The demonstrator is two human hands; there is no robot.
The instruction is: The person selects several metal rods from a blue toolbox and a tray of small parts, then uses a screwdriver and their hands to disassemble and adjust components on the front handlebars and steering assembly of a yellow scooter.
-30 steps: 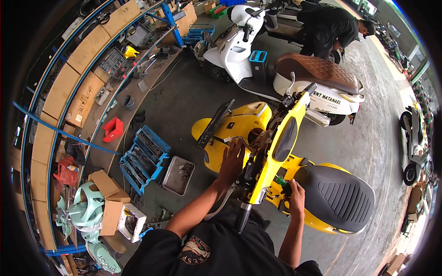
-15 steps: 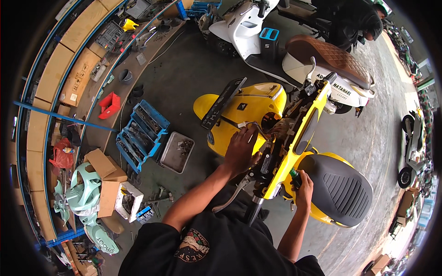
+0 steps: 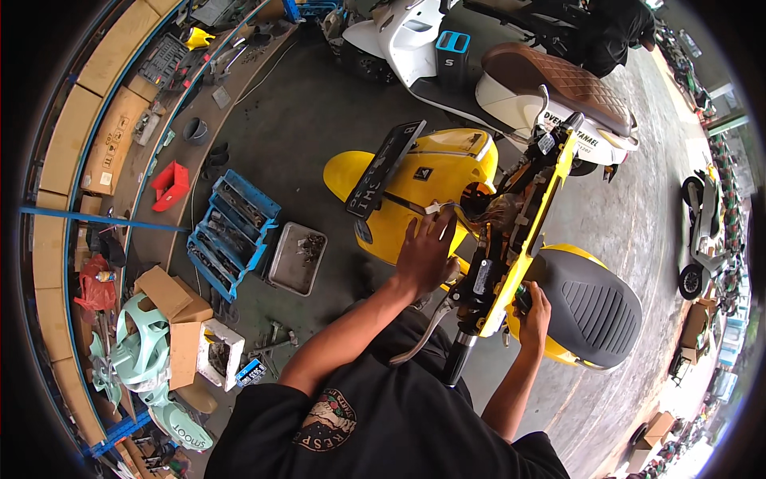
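Note:
My left hand (image 3: 427, 259) lies over the yellow front body of a scooter (image 3: 459, 164), fingers stretched out and apart. Its fingertips are close to a white connector (image 3: 433, 207) beside an opening full of wires (image 3: 485, 206). My right hand (image 3: 535, 315) is closed around a green-handled screwdriver (image 3: 523, 298) at the seat side of the yellow handlebar cover (image 3: 536, 239); the shaft is hidden. The handlebar is exposed, with a black grip (image 3: 459, 358) and a metal brake lever (image 3: 423, 335) pointing toward me.
Left of the scooter stand a metal tray (image 3: 297, 259) and an opened blue toolbox (image 3: 231, 231). Pale green panels (image 3: 148, 343) and a cardboard box (image 3: 183, 319) lie nearer. A white scooter (image 3: 415, 48) stands beyond, a person (image 3: 614, 36) behind it. The black ribbed seat (image 3: 594, 311) is at right.
The view has shifted slightly. The handlebar's near end sits a little farther right against the front body. My right hand has moved with it, and less of the green handle shows.

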